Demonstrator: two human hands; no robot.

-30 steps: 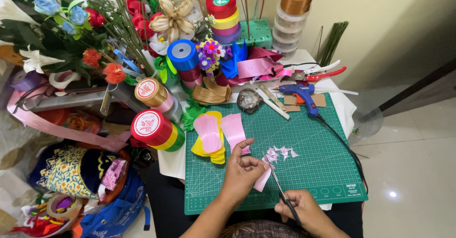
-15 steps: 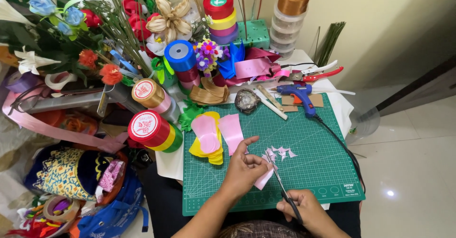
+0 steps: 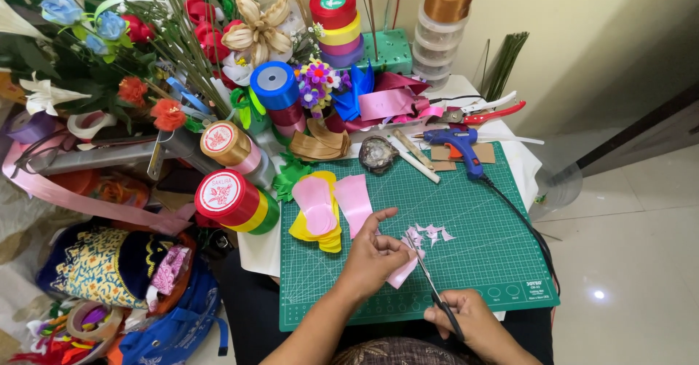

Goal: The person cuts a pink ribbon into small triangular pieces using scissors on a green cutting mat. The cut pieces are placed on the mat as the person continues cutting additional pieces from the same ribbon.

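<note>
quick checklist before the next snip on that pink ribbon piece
1. Left hand pinching the pink ribbon piece: ok.
2. Right hand gripping the scissors: ok.
3. Blades at the ribbon edge: ok.
4. Left fingertips out of the blade path: cannot tell.
5. Green cutting mat under the work: ok.
6. Blue glue gun set away from both hands: ok.

Matt green rubbery cutting mat [image 3: 466,226], glossy satin ribbon rolls [image 3: 233,201] stacked beside it, a soft pink ribbon piece [image 3: 403,272] being snipped by metal-bladed scissors [image 3: 437,296], plus a shiny blue plastic glue gun [image 3: 459,145].
</note>
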